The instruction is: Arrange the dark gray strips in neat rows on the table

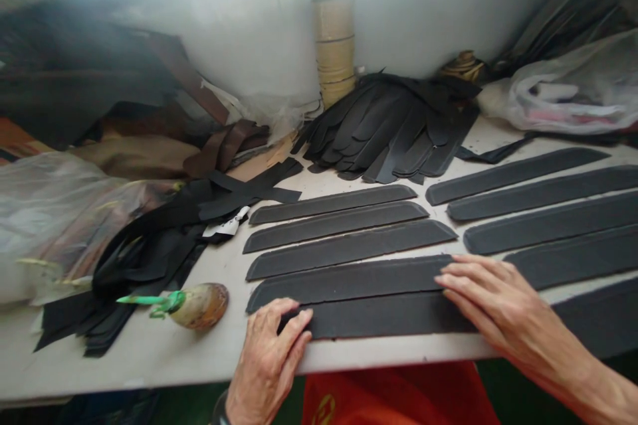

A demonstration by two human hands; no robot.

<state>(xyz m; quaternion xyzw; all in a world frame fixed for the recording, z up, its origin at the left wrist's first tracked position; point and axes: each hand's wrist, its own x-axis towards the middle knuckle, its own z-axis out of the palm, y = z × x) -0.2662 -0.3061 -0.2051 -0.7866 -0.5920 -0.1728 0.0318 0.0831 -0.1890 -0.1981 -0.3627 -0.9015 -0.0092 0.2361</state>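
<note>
Along the table's front edge lies a long black strip that looks like leather (389,316), its far edge against a similar black strip (349,280). My left hand (272,352) has bent fingers and thumb closed at the left end of the nearest strip, covering that end. At the other end, my right hand (493,299) rests with fingers stretched out over both strips; its thumb is hidden. Beyond my hands, more round-ended black strips (349,249) lie in two columns, left and right. A rounded brown-and-cream pot with a green-wrapped stick (202,305) is left of my left hand.
A heap of black strips (383,126) sits at the back beside a tan cylinder (335,46). Loose black strips (149,246) and a clear plastic bag (60,219) occupy the left. Another plastic bag (578,86) lies back right. Red cloth (399,395) shows below the table edge.
</note>
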